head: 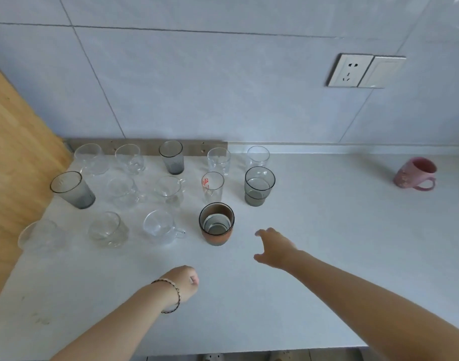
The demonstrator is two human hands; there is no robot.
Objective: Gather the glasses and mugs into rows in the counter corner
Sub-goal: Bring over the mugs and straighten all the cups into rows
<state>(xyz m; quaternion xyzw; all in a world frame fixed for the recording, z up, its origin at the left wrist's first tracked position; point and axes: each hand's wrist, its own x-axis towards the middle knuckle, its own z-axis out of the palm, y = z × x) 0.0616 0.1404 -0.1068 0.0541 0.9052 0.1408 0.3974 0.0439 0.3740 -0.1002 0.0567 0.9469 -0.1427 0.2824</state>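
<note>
Rows: clear and smoky glasses and mugs [168,190] grouped at 10 o'clock, in the counter corner.
Left hand [184,281]: curled closed, empty.
Right hand [275,247]: fingers spread, empty, nearer.
Stray: pink ceramic mug [415,173], upright at 2 o'clock, well apart, handle facing the near edge.

Soft, even daylight with faint shadows, glare streaking the wall tiles [455,22] toward one o'clock, wide-angle bending at the edges, and slight blur, perhaps motion, on the right hand [275,247].
</note>
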